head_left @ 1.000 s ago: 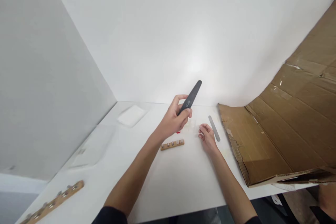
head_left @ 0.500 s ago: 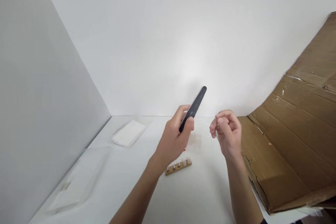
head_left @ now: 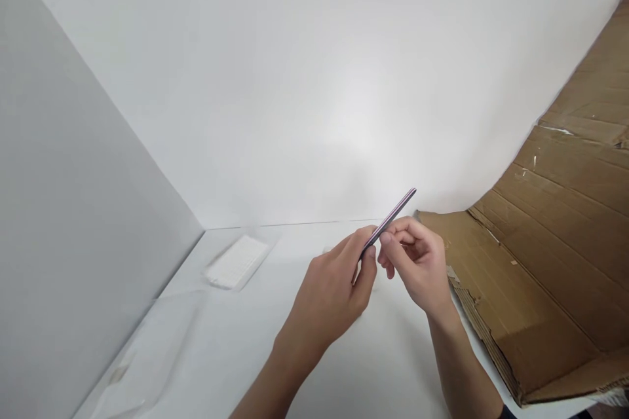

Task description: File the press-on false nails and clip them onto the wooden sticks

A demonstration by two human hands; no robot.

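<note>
A slim, dark nail file [head_left: 397, 208] is gripped near its lower end between the thumb and fingers of my left hand [head_left: 327, 294]. It is turned almost edge-on, showing a purplish edge, and slants up to the right. My right hand [head_left: 417, 262] is closed in a pinch right beside the file's middle, its fingertips at or against it. Whatever sits in that pinch is too small or hidden to make out. The small wooden holder seen earlier is now almost wholly behind my left hand.
On the white table [head_left: 236, 340], a clear packet with white contents [head_left: 238, 262] lies at the back left. Closer on the left is a transparent plastic bag [head_left: 152, 347]. A bent cardboard sheet [head_left: 531, 288] rises along the right, and a white wall [head_left: 314, 78] stands behind.
My left hand has rolled the nail file from its broad face to its edge and shifted right. Both hands have come together, bringing my right fingertips beside the file. The view has tilted slightly.
</note>
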